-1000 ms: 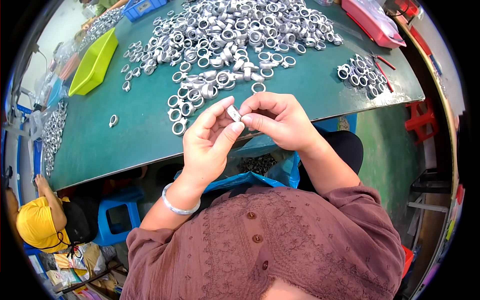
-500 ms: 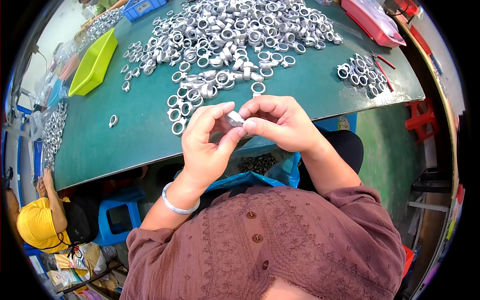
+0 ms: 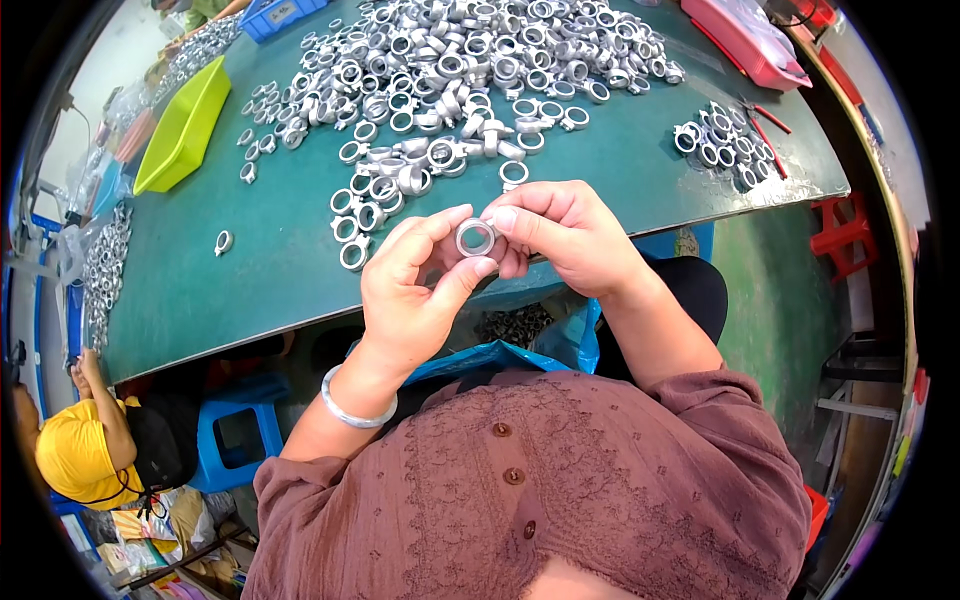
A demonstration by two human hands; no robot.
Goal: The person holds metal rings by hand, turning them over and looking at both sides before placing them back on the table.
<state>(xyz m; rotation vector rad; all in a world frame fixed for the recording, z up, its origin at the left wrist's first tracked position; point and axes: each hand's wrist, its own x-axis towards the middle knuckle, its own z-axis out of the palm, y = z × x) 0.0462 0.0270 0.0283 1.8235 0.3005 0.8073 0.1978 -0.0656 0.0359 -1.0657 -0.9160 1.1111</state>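
Silver ring [image 3: 476, 238] — pinched between both hands [image 3: 500, 255].

Bright, even, diffuse illumination across the green tabletop [image 3: 250, 270]; soft specular highlights on the heap of metal rings [image 3: 470, 60]. Faint, short shadows only. Sharp focus at centre. Strong fisheye bending of straight edges toward the rim, black circular vignette, slight softening at the periphery.

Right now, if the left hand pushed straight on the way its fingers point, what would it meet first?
The small silver metal ring it pinches with the right hand; beyond that, probably the loose silver rings on the green table, though depth is unclear.
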